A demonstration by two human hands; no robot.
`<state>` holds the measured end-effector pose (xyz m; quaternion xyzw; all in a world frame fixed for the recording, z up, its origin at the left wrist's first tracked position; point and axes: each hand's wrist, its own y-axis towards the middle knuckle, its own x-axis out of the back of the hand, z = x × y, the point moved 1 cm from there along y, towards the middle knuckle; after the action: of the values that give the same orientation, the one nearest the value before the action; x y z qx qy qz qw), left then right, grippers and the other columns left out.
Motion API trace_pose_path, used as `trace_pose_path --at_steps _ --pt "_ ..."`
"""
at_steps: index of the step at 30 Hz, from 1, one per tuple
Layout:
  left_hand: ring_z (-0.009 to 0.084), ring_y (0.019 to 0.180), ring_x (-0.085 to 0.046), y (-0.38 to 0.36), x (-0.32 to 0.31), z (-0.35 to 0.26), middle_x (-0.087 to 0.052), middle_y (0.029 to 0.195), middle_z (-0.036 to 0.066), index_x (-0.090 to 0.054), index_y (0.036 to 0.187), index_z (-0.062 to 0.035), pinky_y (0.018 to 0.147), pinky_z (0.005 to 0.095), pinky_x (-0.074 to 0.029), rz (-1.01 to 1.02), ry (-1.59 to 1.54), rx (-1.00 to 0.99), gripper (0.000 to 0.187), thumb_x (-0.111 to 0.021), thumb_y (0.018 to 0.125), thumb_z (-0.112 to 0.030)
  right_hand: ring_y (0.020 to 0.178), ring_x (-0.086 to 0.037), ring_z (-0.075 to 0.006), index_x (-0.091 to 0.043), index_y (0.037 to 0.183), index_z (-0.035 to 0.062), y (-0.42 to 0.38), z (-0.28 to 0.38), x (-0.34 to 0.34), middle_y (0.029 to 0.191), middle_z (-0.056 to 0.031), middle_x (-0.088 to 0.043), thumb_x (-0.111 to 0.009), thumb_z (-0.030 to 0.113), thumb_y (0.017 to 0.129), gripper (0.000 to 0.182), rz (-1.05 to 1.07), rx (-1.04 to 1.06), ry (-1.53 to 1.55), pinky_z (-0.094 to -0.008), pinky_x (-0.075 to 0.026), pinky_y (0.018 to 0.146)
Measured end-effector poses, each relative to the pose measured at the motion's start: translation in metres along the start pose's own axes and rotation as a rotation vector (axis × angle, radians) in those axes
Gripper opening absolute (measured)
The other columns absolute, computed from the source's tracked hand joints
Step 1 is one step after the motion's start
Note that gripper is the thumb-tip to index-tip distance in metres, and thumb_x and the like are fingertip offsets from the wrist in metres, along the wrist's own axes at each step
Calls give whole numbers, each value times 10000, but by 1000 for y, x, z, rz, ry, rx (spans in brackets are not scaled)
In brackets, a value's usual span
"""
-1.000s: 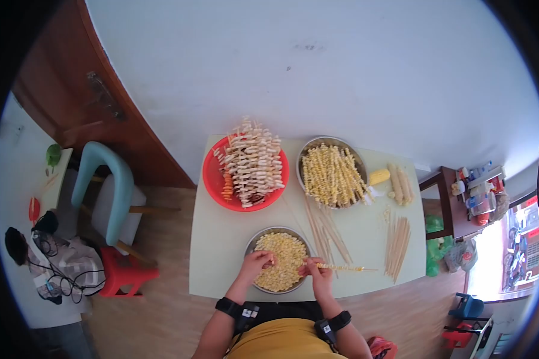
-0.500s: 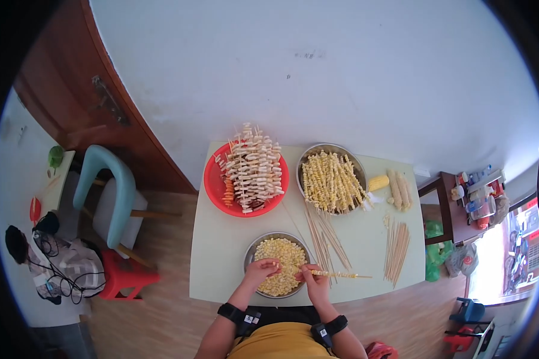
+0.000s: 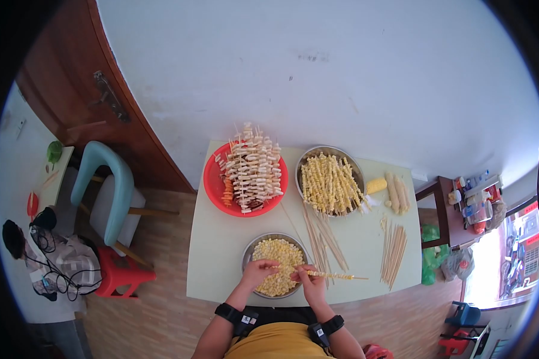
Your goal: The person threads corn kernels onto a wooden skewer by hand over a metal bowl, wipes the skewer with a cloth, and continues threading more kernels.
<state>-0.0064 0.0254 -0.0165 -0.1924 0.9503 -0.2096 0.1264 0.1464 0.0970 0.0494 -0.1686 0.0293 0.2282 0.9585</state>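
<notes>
Right hand [image 3: 315, 288] pinches a thin, kernel-threaded wooden skewer [image 3: 336, 276] beside a round metal bowl [image 3: 253, 244], presumably for short reaches. Left hand [image 3: 256, 274] curls above pale-yellow kernels [image 3: 279, 251] (whether grasping any, cannot tell).

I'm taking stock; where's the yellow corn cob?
Head view: the yellow corn cob lies on the table, back right, between the metal bowl of skewers and the pale cobs.

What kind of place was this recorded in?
Probably a small eatery or a home room used for food preparation: a red basin heaped with skewers, a metal bowl of loose corn kernels, and bundles of bare sticks share one table.
</notes>
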Motion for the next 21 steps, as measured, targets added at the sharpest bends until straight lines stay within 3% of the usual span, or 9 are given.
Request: trace_pose_path --at_steps 7,10,12,21 --pt "47 606 -436 -4 3 -9 -590 719 -27 -662 925 -116 565 188 -378 26 77 16 228 -673 698 -101 669 -590 -135 -536 908 -24 -1 -1 0 732 -107 -605 -507 108 850 147 15 -5 -12 -225 -469 622" --pt "47 707 -509 -4 1 -10 -621 825 9 -644 956 -79 649 178 -407 72 196 -37 235 -635 724 -46 671 -592 -136 -532 905 -24 0 -5 0 736 -106 -602 -512 96 845 135 21 10 -31 -224 -474 621" --pt "68 615 -470 -3 3 -9 -598 758 14 -654 946 -140 576 191 -390 51 167 -103 259 -657 694 -82 697 -597 -140 -537 929 -6 -1 -5 0 770 -107 -610 -495 133 861 161 60 15 -95 -229 -474 646" --pt "89 615 -485 -2 6 -1 -572 721 35 -659 926 -130 574 209 -398 10 254 -159 268 -649 673 -41 704 -594 -130 -535 914 -24 -1 -9 -4 770 -93 -595 -496 99 857 141 115 148 -234 -232 -480 639"
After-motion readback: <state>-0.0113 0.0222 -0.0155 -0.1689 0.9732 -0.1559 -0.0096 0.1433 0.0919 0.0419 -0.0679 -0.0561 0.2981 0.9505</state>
